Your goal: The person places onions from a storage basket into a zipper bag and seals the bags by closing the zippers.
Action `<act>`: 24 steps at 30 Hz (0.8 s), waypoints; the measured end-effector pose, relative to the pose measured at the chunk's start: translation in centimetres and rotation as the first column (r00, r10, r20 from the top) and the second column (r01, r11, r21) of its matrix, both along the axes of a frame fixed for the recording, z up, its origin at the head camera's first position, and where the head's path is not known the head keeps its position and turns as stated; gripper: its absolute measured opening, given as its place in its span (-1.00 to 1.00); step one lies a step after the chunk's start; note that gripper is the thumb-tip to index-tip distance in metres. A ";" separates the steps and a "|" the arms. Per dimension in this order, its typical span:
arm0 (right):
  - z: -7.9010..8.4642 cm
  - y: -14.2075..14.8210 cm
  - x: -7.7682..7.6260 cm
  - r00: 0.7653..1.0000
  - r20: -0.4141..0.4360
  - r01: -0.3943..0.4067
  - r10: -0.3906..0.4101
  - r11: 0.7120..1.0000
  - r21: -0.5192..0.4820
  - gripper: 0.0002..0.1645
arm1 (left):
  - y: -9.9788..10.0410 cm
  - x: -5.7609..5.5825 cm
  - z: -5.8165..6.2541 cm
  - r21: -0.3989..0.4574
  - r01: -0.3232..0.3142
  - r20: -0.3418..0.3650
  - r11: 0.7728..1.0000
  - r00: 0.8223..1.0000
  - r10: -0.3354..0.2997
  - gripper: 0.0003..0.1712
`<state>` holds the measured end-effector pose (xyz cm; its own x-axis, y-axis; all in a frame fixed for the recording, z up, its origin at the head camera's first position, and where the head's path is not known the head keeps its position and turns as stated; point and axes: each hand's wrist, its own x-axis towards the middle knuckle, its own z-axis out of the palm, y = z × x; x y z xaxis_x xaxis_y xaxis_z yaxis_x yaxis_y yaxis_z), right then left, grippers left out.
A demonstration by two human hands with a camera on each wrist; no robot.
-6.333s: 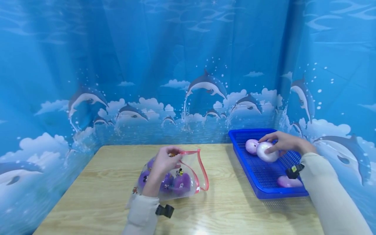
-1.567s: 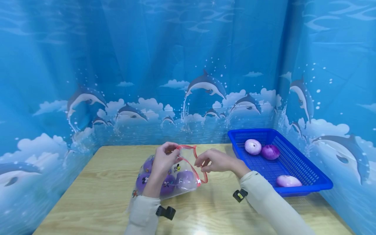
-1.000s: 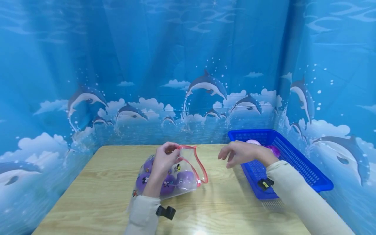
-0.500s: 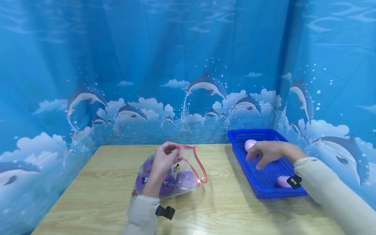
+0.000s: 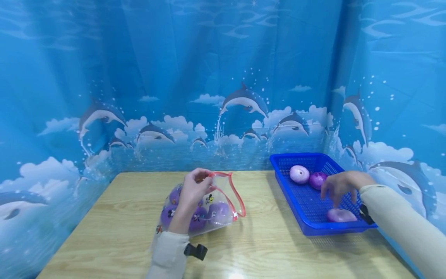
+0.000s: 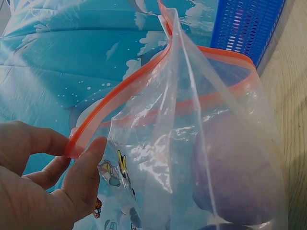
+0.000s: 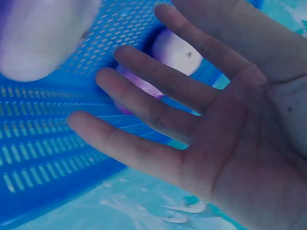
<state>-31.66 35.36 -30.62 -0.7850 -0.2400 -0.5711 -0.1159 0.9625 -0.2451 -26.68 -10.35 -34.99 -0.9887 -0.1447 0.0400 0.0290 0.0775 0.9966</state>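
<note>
In the head view my left hand (image 5: pixel 193 190) pinches the rim of a clear zip bag (image 5: pixel 239 197) with a red edge and cartoon prints. Several round purple things (image 5: pixel 218 213) show through its plastic. The left wrist view shows the orange-red zip strip (image 6: pixel 120 93) between thumb and fingers, the mouth gaping. Over the blue basket (image 5: pixel 293 202) hovers my right hand (image 5: pixel 341 185), fingers spread, holding nothing. Just below it lies a pale purple rounded thing (image 5: pixel 341 216). Farther back are a whitish-pink one (image 5: pixel 299 174) with a small dimple and a darker purple one (image 5: pixel 317 180).
The basket stands at the right of the wooden table (image 5: pixel 115 228), near its back edge. A blue dolphin-printed curtain (image 5: pixel 195 77) surrounds the back and sides. Table surface lies between bag and basket.
My right hand has moved from the bag's mouth rightward to the basket's near right part. Earlier it held a whitish ball over the basket. My left hand stays on the bag's rim.
</note>
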 end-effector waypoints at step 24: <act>-2.8 1.4 -2.1 0.992 0.021 0.124 -0.128 0.983 0.137 -0.62 | -0.2 -0.1 0.0 -0.013 -0.007 0.007 1.000 1.000 0.007 -0.77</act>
